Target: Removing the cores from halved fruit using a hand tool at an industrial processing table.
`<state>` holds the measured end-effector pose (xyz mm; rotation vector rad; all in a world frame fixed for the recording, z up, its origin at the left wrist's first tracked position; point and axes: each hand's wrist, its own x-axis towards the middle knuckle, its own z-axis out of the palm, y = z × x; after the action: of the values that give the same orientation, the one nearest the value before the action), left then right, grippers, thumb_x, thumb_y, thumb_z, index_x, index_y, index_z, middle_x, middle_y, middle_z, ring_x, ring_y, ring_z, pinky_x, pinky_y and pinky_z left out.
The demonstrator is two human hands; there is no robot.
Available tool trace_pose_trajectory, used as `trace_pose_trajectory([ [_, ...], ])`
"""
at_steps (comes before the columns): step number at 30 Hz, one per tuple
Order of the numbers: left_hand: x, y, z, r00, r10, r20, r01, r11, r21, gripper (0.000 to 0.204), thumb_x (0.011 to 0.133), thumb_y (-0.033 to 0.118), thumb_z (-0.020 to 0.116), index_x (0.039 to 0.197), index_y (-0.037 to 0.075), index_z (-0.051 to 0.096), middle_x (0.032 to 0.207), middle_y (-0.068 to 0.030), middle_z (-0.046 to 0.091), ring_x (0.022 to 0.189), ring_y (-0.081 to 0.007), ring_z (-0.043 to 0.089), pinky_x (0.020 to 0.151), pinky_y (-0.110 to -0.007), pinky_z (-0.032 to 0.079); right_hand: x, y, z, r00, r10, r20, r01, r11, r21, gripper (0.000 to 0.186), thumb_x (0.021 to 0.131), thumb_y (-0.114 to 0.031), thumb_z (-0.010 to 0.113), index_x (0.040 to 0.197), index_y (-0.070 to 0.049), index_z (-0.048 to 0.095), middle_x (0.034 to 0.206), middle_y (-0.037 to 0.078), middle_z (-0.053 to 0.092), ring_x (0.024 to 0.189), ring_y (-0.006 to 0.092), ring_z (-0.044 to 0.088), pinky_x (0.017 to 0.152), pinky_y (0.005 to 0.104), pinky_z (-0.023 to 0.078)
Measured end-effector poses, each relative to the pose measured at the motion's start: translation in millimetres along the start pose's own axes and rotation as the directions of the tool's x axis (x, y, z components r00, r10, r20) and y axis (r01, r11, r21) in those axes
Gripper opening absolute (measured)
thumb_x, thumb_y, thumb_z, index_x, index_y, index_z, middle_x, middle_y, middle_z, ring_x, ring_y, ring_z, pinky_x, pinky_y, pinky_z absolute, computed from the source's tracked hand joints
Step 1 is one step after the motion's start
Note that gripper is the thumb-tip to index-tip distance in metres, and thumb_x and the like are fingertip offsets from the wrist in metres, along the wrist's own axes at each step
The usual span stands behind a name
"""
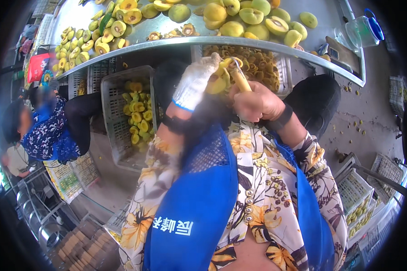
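My left hand (198,81), in a white knitted glove with a blue cuff edge, grips a yellow-green peach half (218,81) just below the table's near edge. In my bare right hand (257,101) is a pitting tool with a pale yellow handle (240,80). Its curved metal tip (234,64) is at the upper edge of the fruit; how deep it sits cannot be seen. Both hands are closed and close together. Behind them, a white crate (284,77) holds many brownish-yellow cut pieces, partly hidden by my hands.
A metal table (158,44) spans the far side, with whole peaches (251,15), a pile of halves (88,45), a clear jug (358,32) and a phone (334,53). Left of me stands a grey crate (109,113) of cut peaches. Another person (49,122) sits farther left.
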<state>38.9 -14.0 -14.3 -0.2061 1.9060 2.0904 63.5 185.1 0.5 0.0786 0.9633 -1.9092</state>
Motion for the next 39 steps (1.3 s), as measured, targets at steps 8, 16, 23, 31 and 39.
trace_pose_trajectory([
  [8,0,-2,28,0.986,0.116,-0.115,-0.052,0.890,0.453,0.026,0.090,0.023,0.051,0.100,0.000,0.057,0.086,-0.0044,0.061,0.075,-0.0099,0.056,0.068,-0.023,0.046,5,3,13,0.862,-0.370,-0.348,-0.011,0.671,-0.741,0.019,0.087,-0.017,0.051,0.092,0.000,0.046,0.057,0.004,0.050,0.033,0.0069,0.038,0.030,0.0207,0.032],
  [16,-17,6,33,0.947,0.320,-0.040,-0.310,0.937,0.158,0.037,0.093,0.035,0.042,0.110,0.004,0.053,0.099,-0.0092,0.058,0.087,-0.0142,0.056,0.076,-0.025,0.047,17,-1,12,0.716,-0.565,-0.411,0.292,0.777,-0.558,0.034,0.085,-0.024,0.056,0.107,0.001,0.050,0.073,0.008,0.058,0.053,0.0112,0.052,0.047,0.0236,0.041],
  [23,-16,36,44,0.932,-0.308,-0.190,0.211,0.888,-0.408,0.048,0.094,0.045,0.032,0.112,0.006,0.054,0.103,-0.0079,0.057,0.093,-0.0163,0.054,0.078,-0.028,0.046,32,-5,16,0.589,-0.743,-0.319,0.086,0.450,-0.889,0.039,0.081,-0.025,0.061,0.108,0.001,0.048,0.071,0.017,0.060,0.062,0.0293,0.061,0.055,0.0365,0.046],
  [31,-6,32,43,0.951,-0.157,-0.266,0.080,0.956,-0.281,0.041,0.093,0.037,0.040,0.111,0.003,0.054,0.104,-0.0060,0.056,0.094,-0.0137,0.052,0.084,-0.026,0.042,12,7,29,0.730,-0.640,-0.240,-0.057,0.294,-0.954,0.028,0.079,-0.018,0.059,0.095,0.001,0.047,0.077,0.027,0.057,0.075,0.0433,0.055,0.063,0.0458,0.044],
  [39,-5,30,60,0.951,-0.014,-0.308,-0.029,0.990,-0.135,0.041,0.093,0.037,0.041,0.110,0.001,0.054,0.103,-0.0053,0.057,0.091,-0.0125,0.054,0.080,-0.027,0.043,16,21,20,0.674,-0.702,-0.231,-0.041,0.276,-0.960,0.030,0.080,-0.015,0.056,0.099,0.003,0.041,0.072,0.026,0.056,0.069,0.0432,0.055,0.061,0.0474,0.043],
])
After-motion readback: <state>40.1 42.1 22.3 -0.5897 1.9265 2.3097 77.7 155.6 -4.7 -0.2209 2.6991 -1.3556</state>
